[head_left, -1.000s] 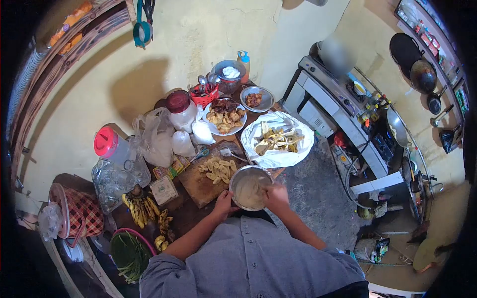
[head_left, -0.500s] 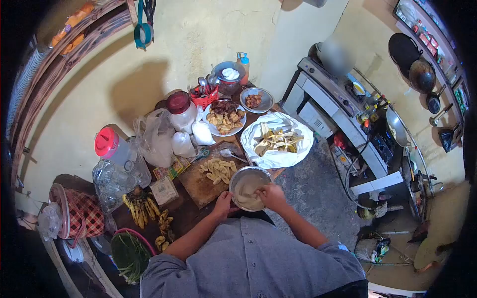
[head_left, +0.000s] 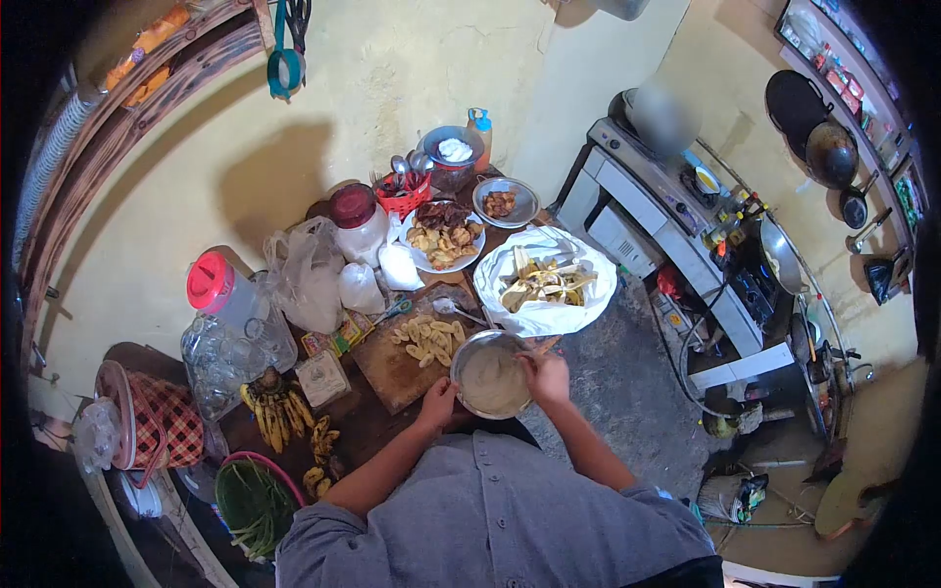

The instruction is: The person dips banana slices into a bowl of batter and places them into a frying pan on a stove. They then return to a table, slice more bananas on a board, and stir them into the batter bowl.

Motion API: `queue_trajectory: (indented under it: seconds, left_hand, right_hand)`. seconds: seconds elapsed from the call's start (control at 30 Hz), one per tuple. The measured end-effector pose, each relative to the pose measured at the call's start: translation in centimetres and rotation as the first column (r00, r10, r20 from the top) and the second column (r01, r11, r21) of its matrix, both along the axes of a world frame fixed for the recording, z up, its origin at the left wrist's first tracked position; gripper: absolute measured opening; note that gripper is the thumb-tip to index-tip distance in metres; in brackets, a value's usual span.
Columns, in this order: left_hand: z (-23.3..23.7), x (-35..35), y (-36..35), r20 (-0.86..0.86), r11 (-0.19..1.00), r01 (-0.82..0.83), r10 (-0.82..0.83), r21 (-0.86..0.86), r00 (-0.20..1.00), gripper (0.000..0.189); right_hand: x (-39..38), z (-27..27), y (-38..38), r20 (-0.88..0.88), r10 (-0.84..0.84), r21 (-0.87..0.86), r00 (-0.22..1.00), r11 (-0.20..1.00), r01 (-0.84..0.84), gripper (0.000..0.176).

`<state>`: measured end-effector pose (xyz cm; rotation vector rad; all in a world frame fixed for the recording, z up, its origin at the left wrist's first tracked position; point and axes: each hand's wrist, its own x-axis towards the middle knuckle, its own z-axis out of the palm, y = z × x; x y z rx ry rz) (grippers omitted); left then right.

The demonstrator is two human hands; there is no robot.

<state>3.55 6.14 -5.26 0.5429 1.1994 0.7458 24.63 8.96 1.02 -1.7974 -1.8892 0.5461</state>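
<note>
At the table's near edge, the left hand clamps the left rim of a metal bowl of pale batter; the right hand pinches something thin at its right side, too small to name. Just beyond, sliced bananas lie on a cutting board, left of the peels.
</note>
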Motion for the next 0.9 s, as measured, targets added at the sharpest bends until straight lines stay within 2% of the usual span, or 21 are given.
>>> queue_trajectory:
  seconds: [0.03, 0.07, 0.13, 0.17, 0.2, 0.27, 0.3, 0.33, 0.37, 0.4, 0.47, 0.53, 0.6, 0.67, 0.73, 0.9]
  left_hand:
    - [-1.2, -0.1, 0.1, -0.025, 0.996, 0.009, -0.007, 0.09, 1.0, 0.017]
    - [-2.4, -0.1, 0.1, -0.053, 0.984, 0.019, -0.01, 0.18, 0.999, 0.016]
    - [-1.0, 0.4, -0.2, -0.018, 0.989, -0.05, 0.053, 0.136, 0.998, 0.016]
    - [0.0, 0.5, -0.3, 0.018, 0.989, -0.118, 0.116, 0.092, 0.993, 0.015]
    - [0.5, 0.0, -0.3, 0.018, 0.987, -0.129, 0.128, 0.096, 0.992, 0.015]
    - [1.4, -1.2, -0.4, -0.059, 0.992, 0.063, -0.057, 0.105, 0.997, 0.016]
    - [2.3, -1.5, -0.5, -0.059, 0.993, 0.052, -0.046, 0.108, 0.997, 0.016]
    - [3.4, -2.0, -0.6, 0.014, 0.994, -0.046, 0.044, 0.096, 0.999, 0.016]
    - [4.6, -2.4, -0.8, 0.084, 0.987, -0.14, 0.134, 0.079, 0.987, 0.017]
    - [6.1, -3.1, -1.1, 0.08, 0.985, -0.149, 0.142, 0.082, 0.987, 0.017]
    - [8.3, -4.7, -1.5, 0.047, 0.948, -0.299, 0.296, 0.107, 0.954, 0.017]
    - [7.1, -6.9, -2.1, 0.054, 0.922, -0.371, 0.367, 0.115, 0.929, 0.017]
    - [6.0, -9.0, -3.3, 0.064, 0.889, -0.442, 0.437, 0.122, 0.897, 0.017]
    - [5.4, -10.8, -4.6, 0.052, 0.837, -0.533, 0.531, 0.123, 0.846, 0.018]
    - [3.8, -12.7, -5.8, 0.02, 0.828, -0.549, 0.551, 0.113, 0.834, 0.018]
    - [3.6, -14.0, -7.0, 0.019, 0.775, -0.624, 0.625, 0.099, 0.78, 0.021]
  right_hand:
    - [-0.4, -0.4, 0.0, -0.144, -0.054, 0.036, 0.988, 0.998, 0.06, 0.019]
    - [-0.5, -0.6, -0.4, -0.144, -0.052, 0.037, 0.988, 0.998, 0.058, 0.019]
    - [-1.1, -0.3, -1.2, -0.055, 0.178, -0.028, 0.983, 0.983, -0.18, 0.018]
    - [-0.8, 0.3, -1.3, -0.048, 0.204, -0.048, 0.978, 0.977, -0.206, 0.016]
    - [-0.3, 1.0, -1.0, -0.047, 0.215, -0.044, 0.975, 0.975, -0.217, 0.016]
    - [0.2, 2.7, -0.4, 0.202, 0.176, 0.113, 0.963, 0.973, -0.201, 0.013]
    - [-0.6, 4.5, -0.3, 0.168, 0.115, 0.16, 0.979, 0.977, -0.142, 0.014]
    - [-1.4, 5.9, -0.1, 0.167, 0.125, 0.162, 0.978, 0.975, -0.152, 0.014]
    - [-2.2, 7.1, 0.1, 0.18, 0.16, 0.246, 0.971, 0.948, -0.201, 0.011]
    - [-3.1, 7.8, 0.1, 0.194, 0.191, 0.328, 0.962, 0.912, -0.247, 0.009]
    - [-5.4, 8.5, -0.1, 0.142, 0.251, 0.34, 0.958, 0.896, -0.285, 0.01]
    - [-7.5, 8.3, -0.2, 0.093, 0.317, 0.36, 0.944, 0.873, -0.329, 0.01]
    - [-9.2, 7.0, -0.4, 0.092, 0.352, 0.275, 0.932, 0.89, -0.363, 0.009]
    - [-10.6, 5.7, -0.6, 0.084, 0.367, 0.316, 0.926, 0.872, -0.374, 0.01]
    - [-11.6, 4.7, -0.6, 0.151, 0.447, 0.195, 0.882, 0.861, -0.47, 0.012]
    - [-13.7, 3.5, 0.0, 0.128, 0.56, 0.079, 0.819, 0.817, -0.571, 0.018]
